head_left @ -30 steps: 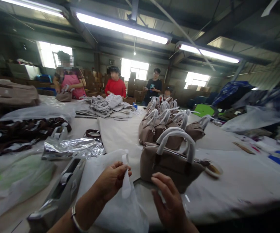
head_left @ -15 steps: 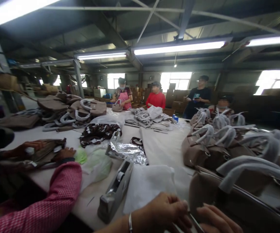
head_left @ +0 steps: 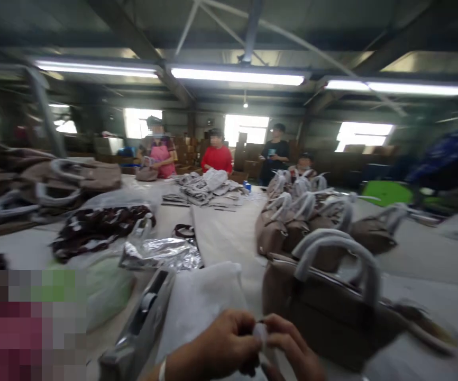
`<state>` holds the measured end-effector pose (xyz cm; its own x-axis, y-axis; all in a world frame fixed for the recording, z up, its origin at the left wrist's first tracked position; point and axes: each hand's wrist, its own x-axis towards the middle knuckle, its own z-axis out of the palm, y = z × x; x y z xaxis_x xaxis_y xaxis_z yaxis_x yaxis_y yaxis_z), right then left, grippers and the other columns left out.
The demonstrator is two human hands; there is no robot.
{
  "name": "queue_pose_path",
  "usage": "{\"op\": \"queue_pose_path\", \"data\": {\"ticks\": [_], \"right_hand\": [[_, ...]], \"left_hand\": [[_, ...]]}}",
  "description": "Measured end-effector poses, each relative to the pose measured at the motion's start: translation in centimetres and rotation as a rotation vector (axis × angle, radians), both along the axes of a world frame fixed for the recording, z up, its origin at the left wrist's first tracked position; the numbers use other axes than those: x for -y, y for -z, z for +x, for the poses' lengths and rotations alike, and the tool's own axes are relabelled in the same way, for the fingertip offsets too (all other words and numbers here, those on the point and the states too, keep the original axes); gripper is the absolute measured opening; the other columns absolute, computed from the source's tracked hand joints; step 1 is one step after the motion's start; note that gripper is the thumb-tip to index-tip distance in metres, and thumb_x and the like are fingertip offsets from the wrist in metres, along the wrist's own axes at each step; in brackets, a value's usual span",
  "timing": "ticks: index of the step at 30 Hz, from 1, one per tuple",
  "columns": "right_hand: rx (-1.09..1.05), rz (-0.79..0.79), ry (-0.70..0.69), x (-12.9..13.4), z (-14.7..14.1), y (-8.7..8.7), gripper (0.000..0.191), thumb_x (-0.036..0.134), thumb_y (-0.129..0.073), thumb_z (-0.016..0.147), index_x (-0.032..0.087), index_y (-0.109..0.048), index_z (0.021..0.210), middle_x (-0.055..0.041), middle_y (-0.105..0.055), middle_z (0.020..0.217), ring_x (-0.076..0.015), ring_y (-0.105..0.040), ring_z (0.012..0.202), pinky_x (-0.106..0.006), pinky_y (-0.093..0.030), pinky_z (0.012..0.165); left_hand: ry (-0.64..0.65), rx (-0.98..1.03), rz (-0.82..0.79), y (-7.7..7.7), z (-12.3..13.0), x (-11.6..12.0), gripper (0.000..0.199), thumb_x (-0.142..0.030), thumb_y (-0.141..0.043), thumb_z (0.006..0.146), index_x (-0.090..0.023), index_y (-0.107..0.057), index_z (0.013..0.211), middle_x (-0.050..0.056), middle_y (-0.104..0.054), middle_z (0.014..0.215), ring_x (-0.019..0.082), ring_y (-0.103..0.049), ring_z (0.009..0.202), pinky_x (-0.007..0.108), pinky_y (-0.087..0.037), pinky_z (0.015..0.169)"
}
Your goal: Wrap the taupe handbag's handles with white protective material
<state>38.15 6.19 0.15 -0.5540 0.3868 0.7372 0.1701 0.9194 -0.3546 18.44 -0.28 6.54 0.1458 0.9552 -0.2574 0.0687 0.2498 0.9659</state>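
Since half a second ago your view has swung back right, and the nearest handbag (head_left: 328, 312) now sits whole before you instead of cut off at the edge. Your left hand (head_left: 221, 346) and right hand (head_left: 292, 352) meet low in the frame, fingertips pinched together on a small white scrap (head_left: 259, 332), probably tape or tissue, though blur hides which. It is held just in front of the handbag, above the white bag (head_left: 201, 301). A tape dispenser (head_left: 142, 328) lies to the left.

Tape dispenser (head_left: 142, 323), perhaps; crumpled foil (head_left: 161, 254).
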Motion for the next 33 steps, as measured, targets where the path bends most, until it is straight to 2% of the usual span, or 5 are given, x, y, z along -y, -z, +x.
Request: {"op": "queue_pose_path", "data": {"ticks": [3, 8, 18, 24, 33], "right_hand": [[-0.128, -0.565, -0.032, 0.5, 0.9, -1.9, 0.041, 0.05, -0.057, 0.101, 0.021, -0.062, 0.13, -0.0102, -0.075, 0.111, -0.0224, -0.074, 0.095, -0.03, -0.06, 0.082], [-0.193, -1.175, -0.127, 1.1, 2.0, -3.3, 0.056, 0.072, -0.065, 0.089, 0.017, -0.07, 0.082, -0.0058, -0.069, 0.07, -0.0178, -0.065, 0.063, -0.026, -0.051, 0.056], [-0.658, -1.081, 0.214, -2.4, 6.0, -5.7, 0.063, 0.079, -0.069, 0.079, 0.017, -0.058, 0.077, 0.0045, -0.052, 0.052, -0.0058, -0.038, 0.036, -0.018, -0.024, 0.035], [-0.841, -1.078, 0.196, -6.1, 5.5, -8.5, 0.05, 0.065, -0.074, 0.077, 0.018, -0.055, 0.074, 0.0055, -0.054, 0.06, -0.0039, -0.037, 0.038, -0.017, -0.025, 0.033], [-1.118, -1.141, 0.142, -8.8, 3.7, -11.3, 0.033, 0.04, -0.071, 0.06, 0.019, -0.061, 0.085, 0.0061, -0.058, 0.06, -0.0059, -0.037, 0.037, -0.018, -0.028, 0.033]], "left_hand": [[0.144, -0.007, 0.021, -1.5, 0.1, -1.1, 0.023, -0.039, -0.066, 0.076, -0.016, -0.063, 0.075, -0.001, -0.059, 0.06, 0.012, -0.054, 0.053, 0.022, -0.042, 0.053], [0.32, -0.099, 0.144, -4.0, 1.5, -3.9, 0.033, -0.047, -0.065, 0.089, -0.016, -0.064, 0.077, -0.001, -0.057, 0.065, 0.012, -0.051, 0.059, 0.022, -0.041, 0.058], [-0.116, -0.628, 1.034, -10.2, 7.7, -15.3, 0.046, -0.045, -0.069, 0.086, -0.017, -0.069, 0.123, 0.016, -0.068, 0.127, 0.033, -0.067, 0.111, 0.04, -0.053, 0.098], [-0.011, -0.804, 0.941, -11.5, 11.6, -21.1, 0.062, -0.052, -0.059, 0.093, -0.008, -0.061, 0.136, 0.025, -0.066, 0.132, 0.04, -0.063, 0.121, 0.051, -0.048, 0.105], [0.169, -0.571, 0.888, -11.1, 11.5, -18.7, 0.037, -0.045, -0.066, 0.086, -0.019, -0.07, 0.112, 0.006, -0.078, 0.097, 0.024, -0.072, 0.089, 0.033, -0.055, 0.082]]}}
